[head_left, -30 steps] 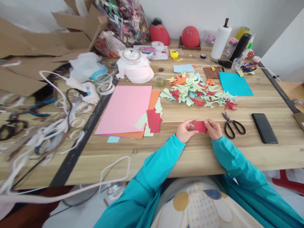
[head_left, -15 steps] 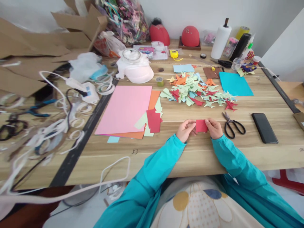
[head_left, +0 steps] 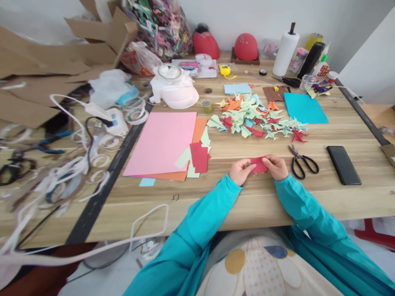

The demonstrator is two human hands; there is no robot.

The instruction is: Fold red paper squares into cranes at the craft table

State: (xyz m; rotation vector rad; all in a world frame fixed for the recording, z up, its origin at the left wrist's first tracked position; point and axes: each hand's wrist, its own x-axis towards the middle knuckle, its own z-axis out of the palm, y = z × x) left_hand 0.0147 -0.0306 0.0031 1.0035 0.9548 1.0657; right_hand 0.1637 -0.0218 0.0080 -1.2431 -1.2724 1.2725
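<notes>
Both my hands pinch a small red piece of paper [head_left: 259, 165] just above the wooden table [head_left: 271, 197]. My left hand [head_left: 241, 171] grips its left edge with closed fingers. My right hand [head_left: 277, 167] grips its right edge the same way. The paper now looks folded or tilted flat, with a pointed left end. Both arms wear teal sleeves. A pile of folded paper shapes [head_left: 256, 117] in green, red and orange lies beyond my hands.
Black scissors [head_left: 300, 161] and a black phone [head_left: 343, 165] lie right of my hands. Pink and orange sheets [head_left: 163, 142] with red scraps [head_left: 200, 156] lie to the left. A teal sheet [head_left: 305, 108], paper towel roll [head_left: 285, 49], cardboard and tangled white straps [head_left: 70, 164] crowd the far and left sides.
The red paper has gone from an upright rectangle facing me to a flatter, narrower shape between my fingers. My hands stay in the same spot.
</notes>
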